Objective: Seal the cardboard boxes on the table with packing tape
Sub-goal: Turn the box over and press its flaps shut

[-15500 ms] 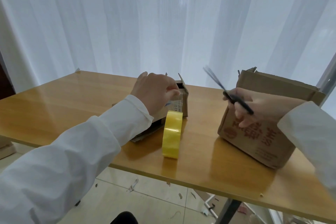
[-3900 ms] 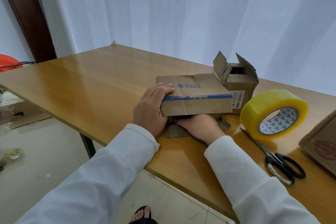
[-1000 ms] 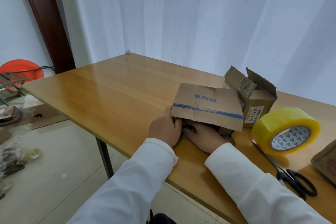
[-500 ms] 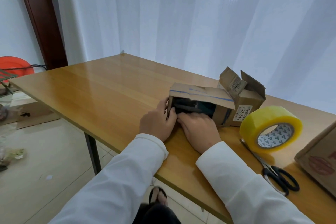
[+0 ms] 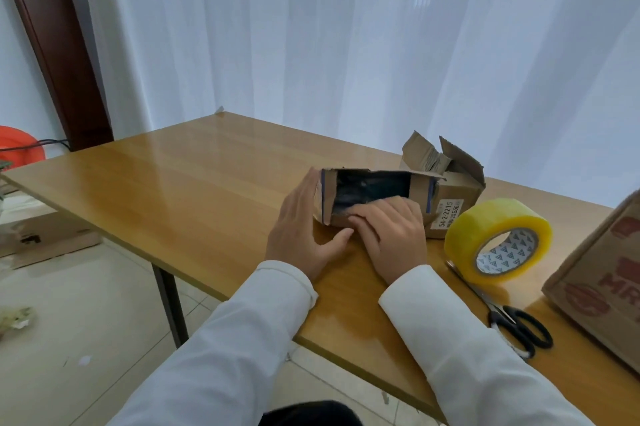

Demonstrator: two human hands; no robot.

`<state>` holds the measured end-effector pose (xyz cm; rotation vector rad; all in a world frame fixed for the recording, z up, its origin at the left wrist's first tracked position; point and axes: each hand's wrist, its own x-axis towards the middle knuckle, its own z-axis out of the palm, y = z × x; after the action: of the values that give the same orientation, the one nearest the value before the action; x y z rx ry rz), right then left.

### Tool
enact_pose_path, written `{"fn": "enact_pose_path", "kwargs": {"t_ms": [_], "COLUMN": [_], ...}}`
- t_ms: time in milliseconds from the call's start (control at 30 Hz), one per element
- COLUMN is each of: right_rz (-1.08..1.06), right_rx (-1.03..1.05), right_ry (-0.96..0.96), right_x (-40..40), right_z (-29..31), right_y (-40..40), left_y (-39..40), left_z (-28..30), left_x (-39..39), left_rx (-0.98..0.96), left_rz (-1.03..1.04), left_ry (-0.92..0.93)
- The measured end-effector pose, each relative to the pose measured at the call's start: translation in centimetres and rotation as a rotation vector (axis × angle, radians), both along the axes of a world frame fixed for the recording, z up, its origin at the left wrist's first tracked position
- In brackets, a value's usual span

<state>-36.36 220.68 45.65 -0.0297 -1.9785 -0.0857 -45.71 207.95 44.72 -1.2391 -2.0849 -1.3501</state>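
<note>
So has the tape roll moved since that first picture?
Yes. The tape roll then stood on edge at the left side of the small open box; now it leans at the right of the small open box, beside the scissors.

White curtains (image 5: 346, 45) hang behind the far side, a brown door frame (image 5: 59, 51) stands far left, and something orange (image 5: 19, 147) sits low on the left.
</note>
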Motion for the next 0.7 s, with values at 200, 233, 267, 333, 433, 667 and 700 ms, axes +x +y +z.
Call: {"fn": "enact_pose_path", "kwargs": {"t_ms": [200,233,267,333,433,667,700], "right_rz": [0.151,0.166,0.185,0.226,0.225,0.184,0.186], "right_rx": [-0.129,-0.139,-0.144,-0.143,-0.171,-0.219,-0.226], "right_ry": [0.087,0.107,0.122,0.127,0.108,0.125,0.112], "right_x": [0.1,0.2,0.3,0.4,0.4,0.4,0.4], "right_z": [0.0,0.2,0.5,0.7,0.9,1.2,1.6], "right_y": [0.4,0.3,0.2,-0.1,-0.4,-0.5,-0.6], "left_y": [0.9,1.0,1.0,0.9,0.7,0.7,0.7], "left_z": [-0.8,-0.9,-0.9,-0.8,-0.4,-0.3,-0.3], "left_x": [-1.4,-1.5,-1.6,-1.6,-1.6,-1.6,-1.6], "left_rx": [-0.035,-0.046,-0.046,0.003,0.076,0.099,0.103], "left_rz": [-0.089,-0.098,-0.101,-0.098,-0.087,-0.008,-0.004], "left_ry": [-0.024,-0.027,-0.031,-0.034,-0.002,-0.017,-0.026]}}
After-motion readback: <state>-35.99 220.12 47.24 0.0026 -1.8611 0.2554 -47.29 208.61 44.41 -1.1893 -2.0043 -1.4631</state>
